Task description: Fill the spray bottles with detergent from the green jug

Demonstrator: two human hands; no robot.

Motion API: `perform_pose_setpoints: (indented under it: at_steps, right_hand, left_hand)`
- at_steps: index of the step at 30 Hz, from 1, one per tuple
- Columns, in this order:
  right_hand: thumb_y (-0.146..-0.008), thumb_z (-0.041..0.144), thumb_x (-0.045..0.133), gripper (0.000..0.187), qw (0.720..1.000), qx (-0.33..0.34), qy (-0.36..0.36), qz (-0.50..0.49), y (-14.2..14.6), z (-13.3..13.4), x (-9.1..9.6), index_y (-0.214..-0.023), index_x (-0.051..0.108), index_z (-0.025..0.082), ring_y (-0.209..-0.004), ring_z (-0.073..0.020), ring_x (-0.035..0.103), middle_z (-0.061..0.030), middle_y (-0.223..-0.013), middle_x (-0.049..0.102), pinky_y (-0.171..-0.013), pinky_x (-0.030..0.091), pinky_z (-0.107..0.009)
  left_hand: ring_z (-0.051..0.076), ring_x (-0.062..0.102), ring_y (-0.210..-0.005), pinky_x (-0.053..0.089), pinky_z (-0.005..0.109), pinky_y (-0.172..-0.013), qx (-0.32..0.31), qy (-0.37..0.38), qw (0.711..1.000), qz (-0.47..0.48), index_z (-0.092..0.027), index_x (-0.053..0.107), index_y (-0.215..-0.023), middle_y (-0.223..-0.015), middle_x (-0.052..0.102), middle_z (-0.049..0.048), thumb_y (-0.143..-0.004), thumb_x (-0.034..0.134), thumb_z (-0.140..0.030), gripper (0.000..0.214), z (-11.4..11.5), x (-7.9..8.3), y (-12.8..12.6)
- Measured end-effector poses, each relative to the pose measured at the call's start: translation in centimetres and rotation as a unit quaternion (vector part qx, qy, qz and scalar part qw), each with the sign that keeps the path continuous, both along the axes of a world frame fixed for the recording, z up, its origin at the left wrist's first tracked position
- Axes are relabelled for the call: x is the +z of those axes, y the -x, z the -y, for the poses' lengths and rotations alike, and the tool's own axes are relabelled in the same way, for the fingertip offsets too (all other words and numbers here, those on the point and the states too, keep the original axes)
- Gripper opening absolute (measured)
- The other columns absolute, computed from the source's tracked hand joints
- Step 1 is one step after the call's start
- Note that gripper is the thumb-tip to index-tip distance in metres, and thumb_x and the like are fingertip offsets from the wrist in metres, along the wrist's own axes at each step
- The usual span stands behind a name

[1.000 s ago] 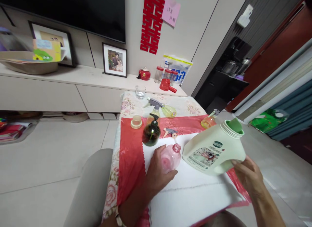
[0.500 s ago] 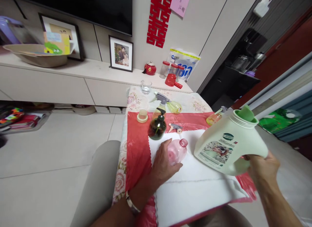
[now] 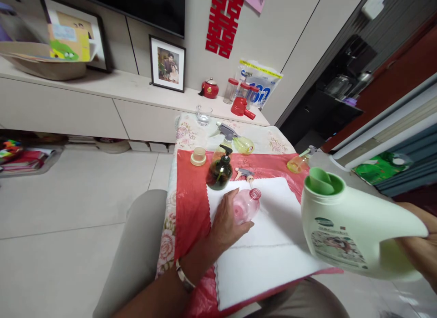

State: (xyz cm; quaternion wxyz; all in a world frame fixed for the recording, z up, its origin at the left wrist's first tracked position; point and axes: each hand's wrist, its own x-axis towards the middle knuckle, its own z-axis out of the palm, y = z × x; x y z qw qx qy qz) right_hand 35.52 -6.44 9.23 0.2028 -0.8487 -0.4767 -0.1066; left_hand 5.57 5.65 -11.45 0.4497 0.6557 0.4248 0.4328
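My left hand point(image 3: 227, 217) is wrapped round a clear pink bottle point(image 3: 247, 206), which leans to the right with its threaded mouth uncovered. By its handle my right hand point(image 3: 419, 238) grips a large pale green detergent jug point(image 3: 341, 236), tilted with its open mouth and green pour spout towards the left. The jug is apart from the bottle. Just behind the bottle lies a grey and peach spray nozzle point(image 3: 246, 174). A dark pump bottle point(image 3: 220, 172) stands beside it, and a cream cap point(image 3: 198, 156) sits further left. Under the bottle is a white cloth point(image 3: 266, 259).
Red plastic sheeting point(image 3: 191, 199) covers part of the flowered tablecloth point(image 3: 165, 245). A yellow spray bottle point(image 3: 243, 145) lies at the back; another spray bottle point(image 3: 298, 163) is at the right edge. A glass cup point(image 3: 204, 115) and a red teapot-shaped pot point(image 3: 209, 88) are further back.
My right hand has moved the detergent jug to the right and slightly down, away from the pink bottle, and its mouth has turned leftward. My left hand keeps hold of the bottle.
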Motion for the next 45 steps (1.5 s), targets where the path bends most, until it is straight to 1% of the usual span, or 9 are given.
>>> perform_pose_setpoints:
  at_steps: [3,7,11,16,23,29,35,41,45]
  right_hand:
    - [-0.064,0.046,0.053,0.046,0.998,-0.007,0.015,-0.065,0.2,0.1,0.3,-0.101,0.071,0.025,-0.063,-0.0187,0.062,-0.0011,-0.082,0.069,-0.05,0.044,-0.024]
    - [-0.064,0.046,0.053,0.046,0.999,0.013,0.049,-0.009,-0.1,-0.3,0.7,-0.101,0.072,0.029,-0.068,-0.0181,0.067,0.0027,-0.077,0.069,-0.057,0.046,-0.022]
    - [-0.06,0.047,0.051,0.05,0.994,0.027,0.099,0.037,-0.3,-1.3,1.2,-0.102,0.074,0.032,-0.058,-0.0155,0.066,0.0053,-0.072,0.069,-0.056,0.046,-0.022]
    - [-0.052,0.05,0.05,0.053,0.99,0.017,0.133,0.049,1.5,-2.9,1.9,-0.095,0.075,0.031,-0.051,-0.0176,0.063,0.0034,-0.064,0.067,-0.052,0.044,-0.025]
    - [-0.047,0.048,0.053,0.057,0.978,-0.019,0.205,0.031,3.6,-4.2,2.3,-0.099,0.074,0.04,-0.072,-0.0254,0.069,0.0045,-0.081,0.073,-0.057,0.046,-0.029]
    - [-0.048,0.046,0.053,0.054,0.971,-0.012,0.228,0.065,4.2,-4.6,2.5,-0.097,0.073,0.041,-0.071,-0.0268,0.066,0.0032,-0.078,0.071,-0.058,0.044,-0.031]
    - [-0.053,0.049,0.054,0.058,0.961,-0.011,0.259,0.093,4.7,-4.9,2.6,-0.108,0.071,0.044,-0.082,-0.029,0.069,0.0028,-0.09,0.074,-0.062,0.045,-0.032]
    - [-0.052,0.049,0.055,0.058,0.958,-0.016,0.268,0.103,4.9,-5.1,2.9,-0.108,0.07,0.046,-0.084,-0.0291,0.069,0.0043,-0.089,0.074,-0.063,0.045,-0.032]
    - [-0.053,0.048,0.055,0.055,0.956,-0.007,0.268,0.118,4.5,-5.0,2.9,-0.106,0.07,0.047,-0.081,-0.0295,0.07,0.0046,-0.085,0.074,-0.061,0.045,-0.032]
  left_hand:
    - [0.037,0.047,-0.14,0.038,0.057,-0.119,0.006,0.0,1.0,-0.001,-0.018,0.034,-0.144,-0.147,0.049,0.0173,-0.061,0.081,-0.015,0.095,0.0,0.0,0.0]
    - [0.037,0.048,-0.139,0.039,0.057,-0.118,0.012,-0.008,1.0,0.0,-0.02,0.036,-0.143,-0.146,0.05,0.0157,-0.06,0.082,-0.015,0.095,0.1,0.0,0.0]
    - [0.036,0.049,-0.138,0.04,0.057,-0.117,0.009,-0.01,1.0,-0.001,-0.02,0.035,-0.144,-0.145,0.05,0.0159,-0.061,0.082,-0.015,0.095,0.1,0.0,0.1]
    - [0.036,0.049,-0.137,0.041,0.056,-0.116,0.006,-0.019,1.0,0.002,-0.021,0.034,-0.144,-0.144,0.05,0.0156,-0.061,0.082,-0.015,0.095,0.1,0.0,0.1]
    - [0.037,0.049,-0.136,0.041,0.058,-0.116,0.011,-0.015,1.0,-0.006,-0.021,0.032,-0.143,-0.143,0.049,0.0158,-0.061,0.083,-0.014,0.097,0.3,-0.3,-0.1]
    - [0.037,0.05,-0.134,0.042,0.058,-0.114,0.022,-0.032,0.999,-0.009,-0.022,0.033,-0.142,-0.141,0.05,0.0152,-0.06,0.083,-0.012,0.096,0.3,-0.4,-0.2]
    - [0.036,0.051,-0.133,0.042,0.057,-0.114,0.0,-0.029,1.0,-0.006,-0.021,0.034,-0.142,-0.139,0.051,0.0154,-0.062,0.082,-0.015,0.094,0.0,-0.1,0.0]
    - [0.037,0.05,-0.134,0.041,0.057,-0.115,-0.002,-0.034,0.999,-0.005,-0.018,0.034,-0.143,-0.141,0.05,0.0165,-0.061,0.083,-0.016,0.095,0.0,-0.2,0.0]
    - [0.037,0.05,-0.134,0.042,0.057,-0.114,-0.005,-0.033,0.999,-0.008,-0.02,0.033,-0.143,-0.14,0.05,0.0156,-0.062,0.083,-0.016,0.095,0.0,-0.2,0.0]
